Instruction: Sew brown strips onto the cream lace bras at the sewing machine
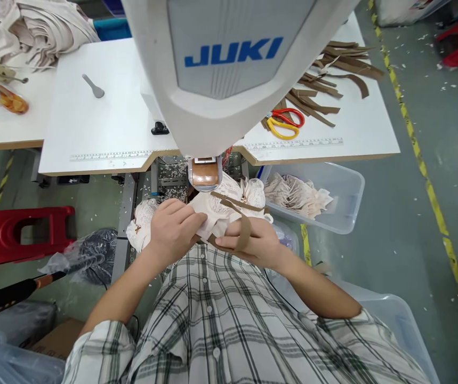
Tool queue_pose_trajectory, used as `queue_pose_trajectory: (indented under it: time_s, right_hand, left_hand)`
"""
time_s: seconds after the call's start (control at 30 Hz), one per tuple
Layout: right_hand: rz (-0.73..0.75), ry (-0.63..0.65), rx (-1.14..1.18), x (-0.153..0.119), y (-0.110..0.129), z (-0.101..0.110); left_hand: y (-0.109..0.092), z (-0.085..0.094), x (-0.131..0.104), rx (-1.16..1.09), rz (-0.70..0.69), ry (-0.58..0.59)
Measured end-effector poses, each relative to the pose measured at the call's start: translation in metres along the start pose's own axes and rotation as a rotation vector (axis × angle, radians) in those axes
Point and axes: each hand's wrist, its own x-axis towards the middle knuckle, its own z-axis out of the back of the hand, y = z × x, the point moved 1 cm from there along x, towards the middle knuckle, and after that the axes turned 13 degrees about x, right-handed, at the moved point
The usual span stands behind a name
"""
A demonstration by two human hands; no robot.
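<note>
Below the head of a white sewing machine (160, 69), both hands hold a cream fabric piece (208, 210). My left hand (175, 226) is closed on its left edge, thumb pressed against the cloth. My right hand (255, 240) has its fingers closed round a brown fabric strip (244, 229) that curls over the fingers, beside the cream cloth. Another length of brown strip (236, 201) crosses the cloth just above. More cream, lace-like fabric (143, 221) bunches behind and left of my left hand. The fingertips' undersides are hidden.
Scissors (284, 124) with red and yellow handles lie on the white table (125, 106), near loose brown strips (312, 96). A clear bin (348, 197) with cream pieces stands right of my hands. A red stool (48, 229) is at the left.
</note>
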Motion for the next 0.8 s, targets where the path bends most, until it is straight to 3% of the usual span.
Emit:
queue_pose_trajectory:
  time_s: [0.1,0.17,0.27,0.37,0.47,0.53,0.67,0.8]
  right_hand:
    - [0.146,-0.064,-0.072,-0.011,-0.012,0.011]
    - [0.111,-0.133,-0.087,-0.024,-0.023,0.019]
    - [-0.118,-0.245,-0.18,-0.054,-0.05,0.031]
    - [-0.47,-0.376,-0.278,-0.091,-0.09,0.035]
    - [-0.807,-0.467,-0.077,-0.128,-0.131,0.027]
    - [-0.914,-0.451,0.136,-0.147,-0.15,0.015]
    - [-0.935,-0.472,0.317,-0.167,-0.167,-0.005]
    - [-0.908,-0.627,0.409,-0.165,-0.181,-0.008]
  left_hand:
    - [0.0,0.0,-0.004,-0.022,0.011,-0.008]
    - [0.0,0.0,-0.007,-0.029,0.025,-0.021]
    - [0.0,0.0,-0.011,-0.022,0.037,-0.051]
    - [-0.001,0.001,-0.013,-0.031,0.051,-0.059]
    - [-0.002,0.001,-0.017,-0.152,0.161,0.011]
    - [0.001,-0.001,-0.024,-0.39,0.427,0.131]
    - [0.019,-0.02,-0.055,-1.028,1.243,0.38]
    - [0.038,-0.058,-0.093,-1.245,1.583,0.555]
